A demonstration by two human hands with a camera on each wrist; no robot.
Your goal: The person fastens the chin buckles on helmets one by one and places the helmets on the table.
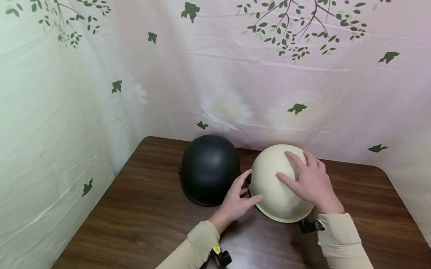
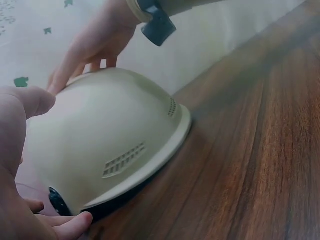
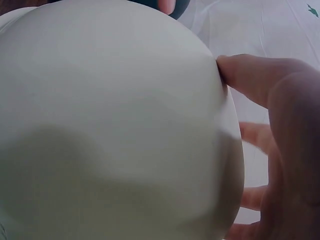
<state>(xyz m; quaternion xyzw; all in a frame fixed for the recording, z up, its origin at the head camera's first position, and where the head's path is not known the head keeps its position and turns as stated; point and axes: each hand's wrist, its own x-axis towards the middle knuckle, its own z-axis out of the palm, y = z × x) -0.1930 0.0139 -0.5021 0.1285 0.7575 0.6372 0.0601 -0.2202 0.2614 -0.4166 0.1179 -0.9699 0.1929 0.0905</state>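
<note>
A cream helmet point(image 1: 273, 173) with vent slots near its edge rests dome up on the brown table point(image 1: 147, 230). My right hand point(image 1: 312, 180) spreads over its upper right side, fingertips touching the smooth shell. At the helmet's left edge is my left hand point(image 1: 234, 201), its thumb over the front rim and its fingers beside a dark round fitting point(image 2: 58, 201). In the left wrist view, one fingertip lies right at the rim. A black helmet point(image 1: 210, 168) stands just left of the cream one, dome up, close behind my left hand.
A pale cloth backdrop point(image 1: 224, 76) printed with leaves hangs behind the table and along its sides. Both helmets sit near the table's far edge. A small black camera point(image 1: 224, 258) is strapped to my left wrist, another point(image 1: 308, 226) to my right.
</note>
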